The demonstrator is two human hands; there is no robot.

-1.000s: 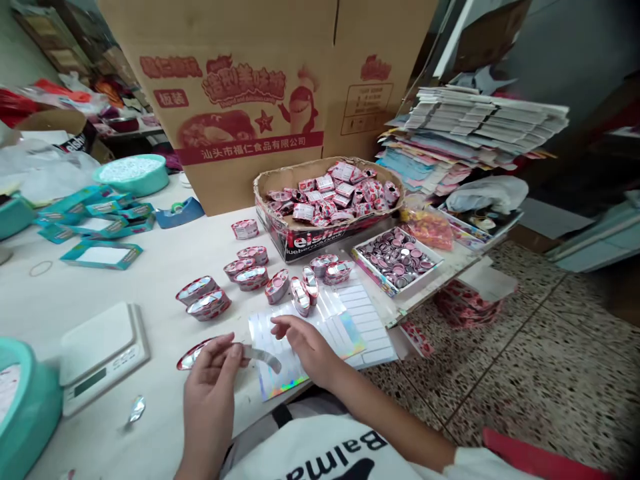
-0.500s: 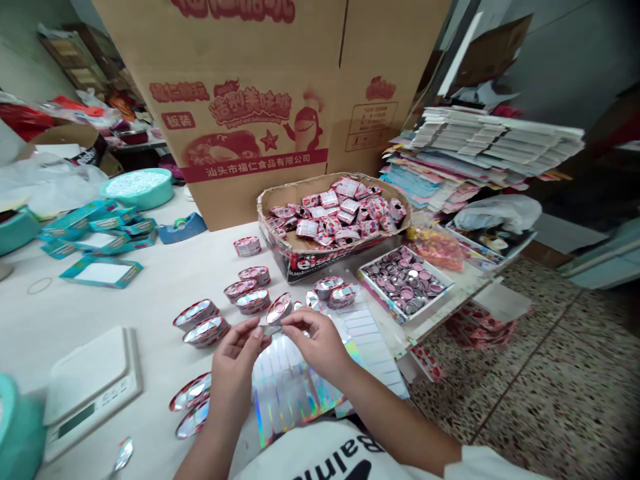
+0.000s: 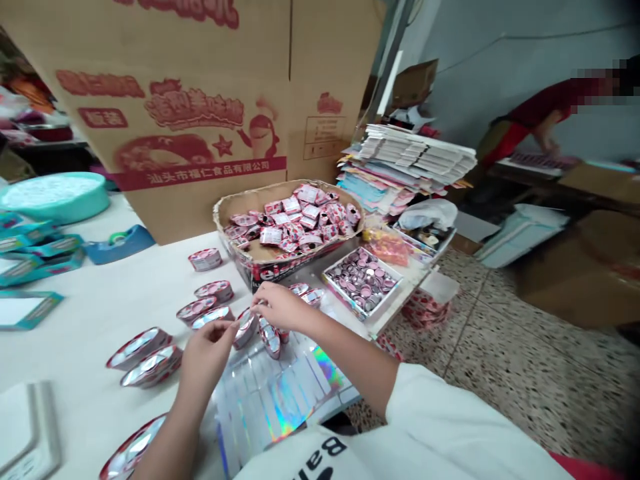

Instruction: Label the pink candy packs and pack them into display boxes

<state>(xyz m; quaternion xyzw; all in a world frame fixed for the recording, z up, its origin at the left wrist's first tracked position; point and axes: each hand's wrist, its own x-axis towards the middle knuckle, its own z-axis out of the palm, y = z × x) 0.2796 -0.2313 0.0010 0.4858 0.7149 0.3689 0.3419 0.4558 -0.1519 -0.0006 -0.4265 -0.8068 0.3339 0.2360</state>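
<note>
Both hands are meeting over small round tins (image 3: 246, 327) with shiny silver tops and red-pink printed sides, sitting on the white surface (image 3: 100, 313). Right hand (image 3: 278, 307) fingers are pinching one tin; left hand (image 3: 205, 357) fingers are pressed together beside it.

The location was a small packing workshop for snack or toy goods. A large printed shipping carton (image 3: 200, 113) stood on the white worktable (image 3: 100, 307). A cardboard tray (image 3: 287, 223) held many small red-and-white packets. Flattened packaging blanks were piled in a stack (image 3: 410, 157). Additional cartons (image 3: 585, 267) rested on the terrazzo floor (image 3: 500, 373), where another person (image 3: 540, 113) worked nearby.
</note>
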